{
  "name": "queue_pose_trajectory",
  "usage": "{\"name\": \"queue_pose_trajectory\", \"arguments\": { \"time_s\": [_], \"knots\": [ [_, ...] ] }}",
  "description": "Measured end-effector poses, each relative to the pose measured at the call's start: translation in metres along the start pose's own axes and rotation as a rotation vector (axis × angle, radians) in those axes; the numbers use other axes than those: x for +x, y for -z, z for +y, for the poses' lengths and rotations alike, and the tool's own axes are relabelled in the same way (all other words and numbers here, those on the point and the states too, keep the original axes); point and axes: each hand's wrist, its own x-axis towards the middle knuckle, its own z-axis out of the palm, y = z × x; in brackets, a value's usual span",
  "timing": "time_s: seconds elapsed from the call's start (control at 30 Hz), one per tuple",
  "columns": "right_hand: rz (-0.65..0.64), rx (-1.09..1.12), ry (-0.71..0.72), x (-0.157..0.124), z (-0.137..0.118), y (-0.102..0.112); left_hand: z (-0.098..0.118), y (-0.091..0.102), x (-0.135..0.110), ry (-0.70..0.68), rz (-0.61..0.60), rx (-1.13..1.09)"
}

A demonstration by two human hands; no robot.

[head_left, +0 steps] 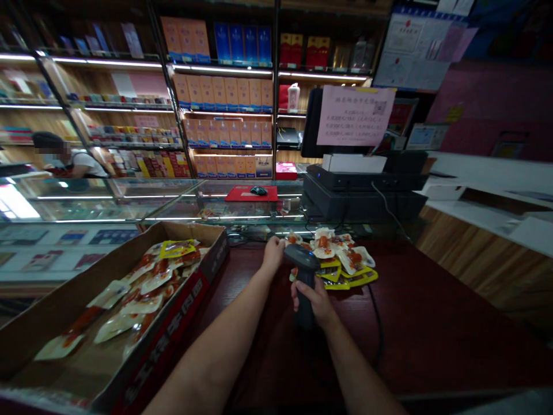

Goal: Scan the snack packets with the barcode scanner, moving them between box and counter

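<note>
My right hand (313, 297) is wrapped round the grip of a dark grey barcode scanner (305, 259), whose head points away from me over the counter. My left hand (273, 255) is closed in a pinch at the edge of a clear vacuum-packed snack (292, 237), left of the scanner. The scanner hides part of that packet. Beyond and right of the scanner lies a pile of similar snack packets (322, 245) with reddish-brown food inside. Several yellow packets (360, 276) lie along the near side of the pile.
An open cardboard box (218, 245) with more packets stands on the left. The scanner's cable (378, 323) runs along the dark red counter (432, 323). Behind are a glass case, a mouse (258, 190) on a red mat, and a monitor (313, 124). A person (82, 161) is at the far left.
</note>
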Motion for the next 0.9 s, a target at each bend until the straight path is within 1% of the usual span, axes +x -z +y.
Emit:
{"name": "queue_pose_trajectory", "arguments": {
  "time_s": [0.07, 0.2, 0.3, 0.37, 0.47, 0.57, 0.7, 0.8, 0.9],
  "knots": [
    [0.009, 0.002, -0.015, 0.001, 0.001, 0.000, -0.002, 0.022, -0.004, 0.000, 0.080, -0.089],
    [0.011, -0.014, -0.043, 0.004, 0.003, -0.001, -0.007, 0.065, -0.016, 0.062, 0.205, -0.372],
    [0.022, -0.040, -0.072, 0.006, 0.004, -0.001, -0.011, 0.084, -0.023, 0.140, 0.284, -0.482],
    [0.047, -0.073, -0.116, 0.007, 0.005, -0.001, -0.014, 0.089, -0.023, 0.163, 0.326, -0.526],
    [0.067, -0.118, -0.170, 0.008, 0.006, 0.000, -0.021, 0.092, -0.018, 0.132, 0.326, -0.547],
    [0.059, -0.139, -0.176, 0.008, 0.006, 0.001, -0.030, 0.094, -0.010, 0.054, 0.332, -0.456],
    [0.064, -0.163, -0.178, 0.007, 0.007, 0.000, -0.037, 0.097, -0.004, -0.043, 0.403, -0.280],
    [0.065, -0.181, -0.185, 0.007, 0.008, 0.000, -0.037, 0.098, -0.005, -0.070, 0.446, -0.203],
    [0.050, -0.181, -0.182, 0.007, 0.008, -0.001, -0.032, 0.098, -0.007, -0.066, 0.466, -0.170]
  ]
}}
